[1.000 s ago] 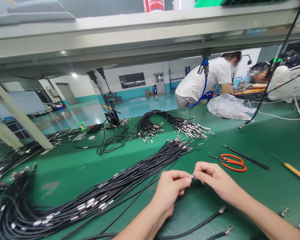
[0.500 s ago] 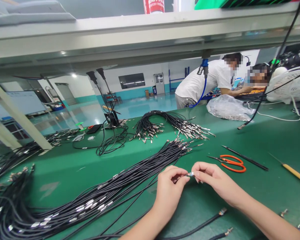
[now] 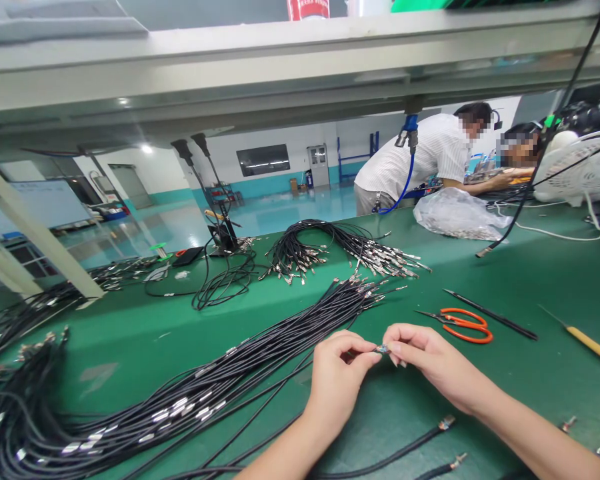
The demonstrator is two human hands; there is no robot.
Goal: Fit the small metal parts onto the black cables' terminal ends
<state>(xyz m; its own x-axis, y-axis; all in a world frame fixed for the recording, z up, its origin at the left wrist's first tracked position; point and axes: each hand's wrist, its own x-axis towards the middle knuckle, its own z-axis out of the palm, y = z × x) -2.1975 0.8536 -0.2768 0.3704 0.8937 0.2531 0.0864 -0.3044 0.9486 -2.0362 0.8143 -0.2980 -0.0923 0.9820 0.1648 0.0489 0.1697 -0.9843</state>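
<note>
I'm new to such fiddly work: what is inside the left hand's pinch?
A small shiny piece shows, poking out of the left hand toward the right hand, which pinches its other end. Anything deeper inside the left grip is covered.

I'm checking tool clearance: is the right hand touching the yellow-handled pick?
Apart. The head view shows green tabletop between the right hand and the yellow-handled pick.
</note>
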